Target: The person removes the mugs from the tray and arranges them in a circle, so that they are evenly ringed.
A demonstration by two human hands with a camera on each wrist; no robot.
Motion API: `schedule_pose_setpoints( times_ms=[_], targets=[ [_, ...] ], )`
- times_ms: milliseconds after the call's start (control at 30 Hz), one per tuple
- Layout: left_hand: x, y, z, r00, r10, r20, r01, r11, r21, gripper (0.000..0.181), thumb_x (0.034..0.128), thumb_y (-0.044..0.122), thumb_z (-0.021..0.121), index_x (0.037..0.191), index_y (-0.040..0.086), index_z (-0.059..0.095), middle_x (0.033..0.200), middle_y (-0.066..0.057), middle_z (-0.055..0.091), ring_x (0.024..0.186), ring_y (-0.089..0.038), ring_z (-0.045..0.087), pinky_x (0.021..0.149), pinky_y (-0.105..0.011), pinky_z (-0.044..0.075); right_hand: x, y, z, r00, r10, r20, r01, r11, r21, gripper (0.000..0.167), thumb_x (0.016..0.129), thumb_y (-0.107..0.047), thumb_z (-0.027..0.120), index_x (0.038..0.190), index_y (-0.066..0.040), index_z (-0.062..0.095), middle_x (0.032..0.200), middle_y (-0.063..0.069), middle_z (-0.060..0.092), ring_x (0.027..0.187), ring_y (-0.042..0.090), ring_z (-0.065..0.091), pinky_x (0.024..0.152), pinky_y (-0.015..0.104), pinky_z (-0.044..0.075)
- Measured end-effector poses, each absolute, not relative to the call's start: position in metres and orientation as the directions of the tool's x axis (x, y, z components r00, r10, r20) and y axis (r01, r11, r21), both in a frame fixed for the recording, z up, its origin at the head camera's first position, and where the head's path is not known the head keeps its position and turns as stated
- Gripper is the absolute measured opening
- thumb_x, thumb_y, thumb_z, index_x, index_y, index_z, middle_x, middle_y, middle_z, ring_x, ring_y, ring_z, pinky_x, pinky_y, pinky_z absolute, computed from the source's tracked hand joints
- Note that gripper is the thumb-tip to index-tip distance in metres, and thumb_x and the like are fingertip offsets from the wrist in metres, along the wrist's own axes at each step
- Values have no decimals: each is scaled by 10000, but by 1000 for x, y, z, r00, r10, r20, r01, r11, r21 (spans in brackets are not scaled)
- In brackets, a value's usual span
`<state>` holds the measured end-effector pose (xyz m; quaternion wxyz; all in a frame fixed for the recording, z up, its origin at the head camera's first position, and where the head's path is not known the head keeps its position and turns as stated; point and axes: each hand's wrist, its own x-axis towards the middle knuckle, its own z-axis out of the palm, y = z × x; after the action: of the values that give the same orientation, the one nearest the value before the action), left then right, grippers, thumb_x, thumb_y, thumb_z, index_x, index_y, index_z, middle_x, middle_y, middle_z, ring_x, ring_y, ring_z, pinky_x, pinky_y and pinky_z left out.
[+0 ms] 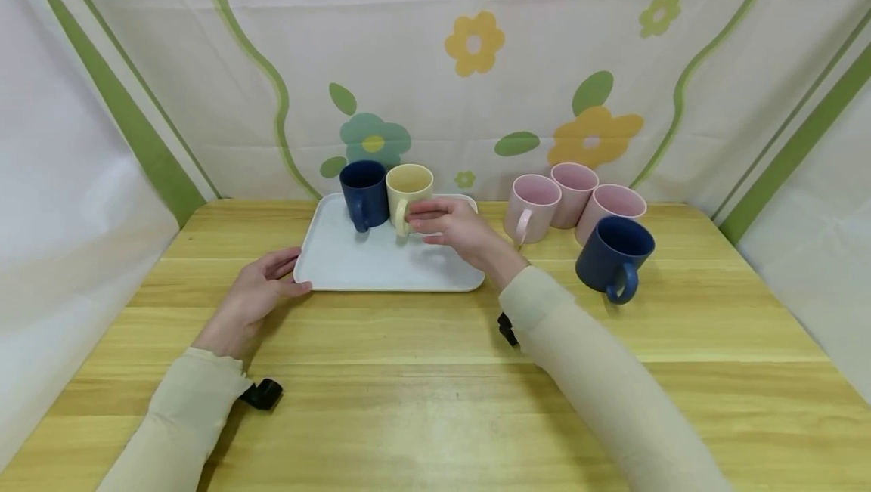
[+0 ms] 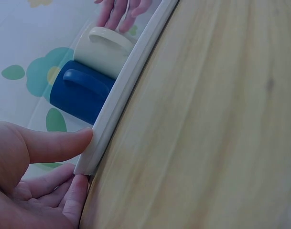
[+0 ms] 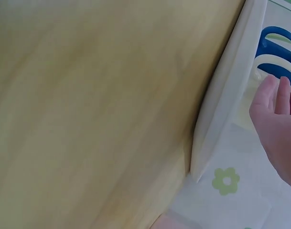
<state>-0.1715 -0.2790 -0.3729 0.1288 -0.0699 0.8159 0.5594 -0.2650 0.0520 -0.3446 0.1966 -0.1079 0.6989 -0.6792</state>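
Note:
At the left front corner of a white tray (image 1: 361, 267), my left hand (image 1: 250, 289) holds the edge between thumb and fingers. A dark blue mug (image 1: 370, 201) and a pale yellow mug (image 1: 410, 188) stand upright side by side on the back part of the tray, handles toward me. My right hand (image 1: 464, 233) is just right of the yellow mug, fingers extended beside its handle (image 2: 112, 37). Nothing appears gripped in it. Whether its fingertips touch the mug cannot be told. In the right wrist view, the fingers (image 3: 282, 95) partly cover the yellow mug.
Right of the tray, three pink mugs (image 1: 531, 208) stand close together on the wooden table (image 1: 422, 401). Another dark blue mug (image 1: 605, 258) stands in front of them, its handle toward me. A flower-printed curtain (image 1: 422, 61) hangs behind the table.

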Motion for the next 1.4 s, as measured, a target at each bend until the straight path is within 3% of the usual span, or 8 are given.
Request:
schedule_pose_setpoints(
  times_ms=[233, 433, 567, 633, 833, 1000, 1233, 1400],
  targets=[
    [-172, -279, -372, -955, 30, -294, -263, 366, 893, 853, 998, 100, 734, 1697, 90, 247, 1752, -154, 288, 1580, -322, 359, 1253, -385, 403, -268, 35, -347, -906, -380, -187, 170, 79, -982, 398, 990, -69, 714, 1377, 15, 677, 1431, 182, 674, 1253, 244, 666, 1148, 497, 523],
    [-173, -279, -373, -959, 40, -280, -247, 367, 897, 851, 995, 106, 740, 1694, 82, 255, 1748, -156, 296, 1588, -321, 347, 1122, -199, 478, -268, 28, -345, -899, -385, -208, 198, 65, -978, 403, 1006, -94, 707, 1383, 40, 657, 1433, 183, 681, 1342, 294, 623, 1164, 498, 509],
    [-175, -276, -373, -958, 36, -283, -252, 356, 900, 850, 989, 104, 746, 1692, 96, 268, 1745, -135, 314, 1584, -295, 354, 1169, -245, 447, -268, 26, -344, -898, -383, -215, 216, 43, -976, 364, 1016, -106, 698, 1352, 32, 679, 1413, 153, 703, 1282, 219, 620, 1179, 499, 494],
    [-175, -276, -373, -959, 31, -283, -254, 358, 898, 848, 990, 98, 743, 1692, 95, 269, 1745, -137, 315, 1585, -293, 352, 1168, -242, 449, -268, 25, -344, -899, -376, -226, 231, 32, -973, 327, 1019, -110, 690, 1315, 28, 695, 1347, 138, 730, 1224, 200, 633, 1182, 496, 491],
    [-173, -278, -373, -958, 28, -286, -259, 345, 902, 840, 996, 70, 727, 1693, 84, 258, 1748, -155, 298, 1590, -314, 342, 960, -74, 478, -268, 24, -346, -895, -355, -270, 294, -15, -956, 293, 1038, -132, 674, 1264, 51, 700, 1011, 53, 748, 1020, 194, 688, 1166, 487, 499],
    [-172, -278, -373, -957, 24, -291, -265, 343, 901, 845, 993, 66, 728, 1694, 82, 255, 1748, -159, 298, 1592, -316, 339, 992, -94, 480, -269, 25, -348, -891, -347, -292, 321, -29, -947, 339, 1060, -142, 642, 1319, 74, 675, 958, 50, 737, 912, 169, 721, 1159, 494, 507],
    [-172, -279, -373, -958, 27, -284, -260, 328, 908, 849, 989, 56, 731, 1690, 62, 252, 1745, -185, 290, 1589, -343, 338, 888, -34, 466, -269, 25, -348, -885, -351, -307, 333, -17, -943, 203, 1065, -199, 643, 1026, -24, 739, 840, 34, 752, 853, 167, 731, 1150, 490, 510],
    [-173, -279, -375, -959, 27, -281, -258, 324, 910, 848, 990, 56, 729, 1691, 65, 252, 1745, -182, 291, 1585, -335, 345, 888, -32, 464, -271, 26, -350, -863, -410, -296, 318, 15, -948, 232, 1085, -208, 608, 1075, -18, 741, 919, 32, 759, 903, 156, 737, 1164, 467, 502]
  ],
)
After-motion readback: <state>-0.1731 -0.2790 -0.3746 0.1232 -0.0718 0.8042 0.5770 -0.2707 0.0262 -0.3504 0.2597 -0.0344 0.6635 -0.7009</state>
